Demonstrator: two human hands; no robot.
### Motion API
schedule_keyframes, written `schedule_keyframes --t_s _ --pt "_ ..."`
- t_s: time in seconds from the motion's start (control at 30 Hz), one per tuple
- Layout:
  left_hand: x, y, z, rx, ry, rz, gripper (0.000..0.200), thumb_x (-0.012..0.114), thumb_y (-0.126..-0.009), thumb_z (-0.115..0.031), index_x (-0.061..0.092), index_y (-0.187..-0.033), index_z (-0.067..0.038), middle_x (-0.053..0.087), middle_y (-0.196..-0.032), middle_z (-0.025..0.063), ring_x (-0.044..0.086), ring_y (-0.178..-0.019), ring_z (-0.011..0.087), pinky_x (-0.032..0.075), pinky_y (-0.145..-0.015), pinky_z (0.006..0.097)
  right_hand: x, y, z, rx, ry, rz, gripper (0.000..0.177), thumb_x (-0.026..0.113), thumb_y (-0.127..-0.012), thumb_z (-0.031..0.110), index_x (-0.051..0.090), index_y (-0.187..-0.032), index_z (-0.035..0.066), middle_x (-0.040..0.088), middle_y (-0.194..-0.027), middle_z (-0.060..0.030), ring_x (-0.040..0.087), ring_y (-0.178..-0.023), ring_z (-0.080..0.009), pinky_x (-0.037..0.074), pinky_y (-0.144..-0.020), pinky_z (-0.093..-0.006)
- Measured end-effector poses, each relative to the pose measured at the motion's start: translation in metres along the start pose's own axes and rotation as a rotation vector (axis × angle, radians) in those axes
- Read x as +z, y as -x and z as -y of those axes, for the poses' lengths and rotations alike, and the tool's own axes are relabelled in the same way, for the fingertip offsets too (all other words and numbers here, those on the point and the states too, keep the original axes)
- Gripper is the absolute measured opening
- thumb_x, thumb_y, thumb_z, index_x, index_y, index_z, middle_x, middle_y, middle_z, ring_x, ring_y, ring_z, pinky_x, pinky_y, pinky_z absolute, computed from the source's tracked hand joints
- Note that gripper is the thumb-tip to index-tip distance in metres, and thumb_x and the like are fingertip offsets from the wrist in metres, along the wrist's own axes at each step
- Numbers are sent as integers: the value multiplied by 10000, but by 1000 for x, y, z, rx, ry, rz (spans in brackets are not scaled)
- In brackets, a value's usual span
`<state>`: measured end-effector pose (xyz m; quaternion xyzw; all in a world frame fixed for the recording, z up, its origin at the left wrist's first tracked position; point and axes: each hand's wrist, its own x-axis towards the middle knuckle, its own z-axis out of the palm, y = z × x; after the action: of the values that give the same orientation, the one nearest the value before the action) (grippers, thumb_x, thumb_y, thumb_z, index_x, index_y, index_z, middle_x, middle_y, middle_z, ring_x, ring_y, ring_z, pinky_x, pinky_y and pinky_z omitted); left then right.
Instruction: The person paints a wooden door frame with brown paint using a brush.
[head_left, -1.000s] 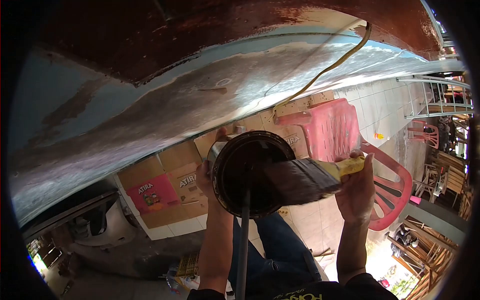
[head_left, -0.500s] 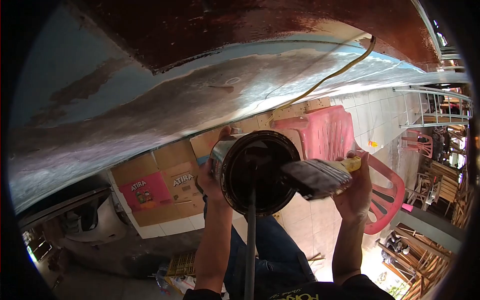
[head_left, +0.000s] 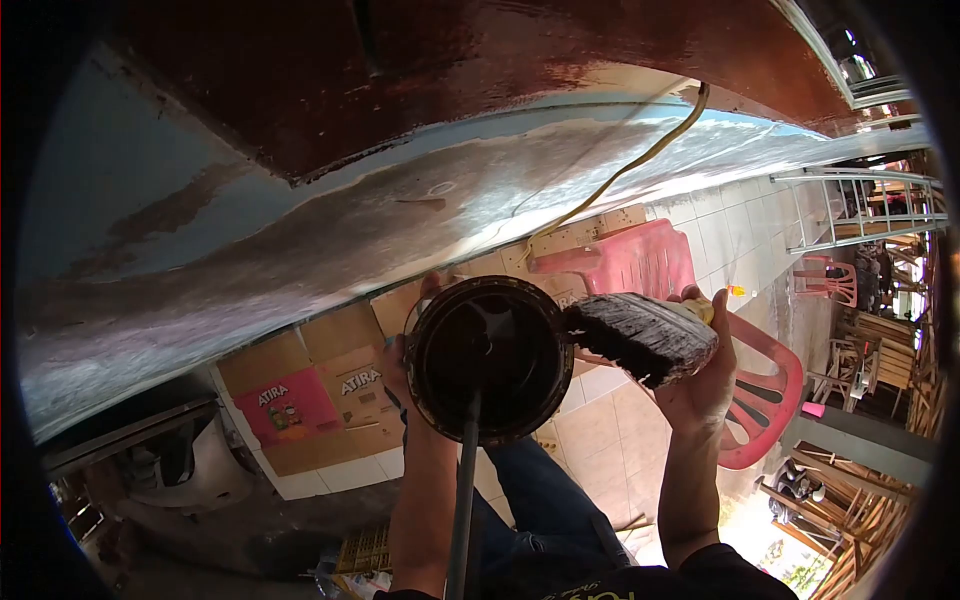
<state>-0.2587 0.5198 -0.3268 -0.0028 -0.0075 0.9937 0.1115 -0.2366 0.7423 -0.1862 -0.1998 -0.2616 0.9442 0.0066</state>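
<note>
A round paint can [head_left: 420,410] with dark liquid inside is held from its left side by my left hand [head_left: 398,365], whose fingers are partly hidden behind it. A grey stick [head_left: 465,500] stands in the can and leans out over its near rim. My right hand [head_left: 700,385] grips the yellow handle of a wide brush [head_left: 645,335]. The brush's bristles are coated dark and point left, their tips at the can's right rim.
Above is a wall [head_left: 400,215] with dark red paint and a hanging yellow cable [head_left: 640,160]. Flattened cardboard [head_left: 340,340] lies along its foot. A pink chair [head_left: 765,390] stands right, behind my right hand. Farther right are a metal ladder [head_left: 860,210] and stacked wood [head_left: 870,350].
The can has shifted left and slightly down in view. The brush has turned so its broad bristle face shows, and its tips now meet the can's rim instead of overlapping the opening.
</note>
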Motion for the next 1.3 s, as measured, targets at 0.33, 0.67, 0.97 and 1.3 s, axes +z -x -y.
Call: schedule_keyframes --t_s 0.33,0.67,0.97,1.3 --pt "-1 0 -1 1 -3 -9 632 476 -819 -335 260 -1331 -34 383 -1291 182 409 -1184 296 358 -982 433 13 -2 0 -65 39 5 340 372 -942 330 503 -1063 40 610 -962 -122 583 -957 -260 457 -885 -428" --pt "-3 1 -3 16 11 0 611 480 -827 -334 263 -1334 -69 365 -1304 187 390 -1197 306 350 -981 456 10 6 1 -3 -19 11 333 344 -944 373 527 -992 99 610 -975 -132 615 -885 -261 513 -769 -406" --pt "-5 6 -1 17 29 3 595 483 -834 -333 266 -1337 -100 348 -1316 191 374 -1208 315 343 -981 477 0 11 -5 -43 230 -28 345 334 -951 355 518 -1021 73 604 -978 -175 610 -919 -247 515 -789 -366" --pt "-5 12 -1 13 34 -3 577 487 -842 -332 270 -1340 -135 330 -1329 195 356 -1221 324 336 -980 501 -4 11 -10 31 144 -79 362 329 -955 338 526 -1049 49 604 -993 -187 614 -913 -225 535 -753 -307"
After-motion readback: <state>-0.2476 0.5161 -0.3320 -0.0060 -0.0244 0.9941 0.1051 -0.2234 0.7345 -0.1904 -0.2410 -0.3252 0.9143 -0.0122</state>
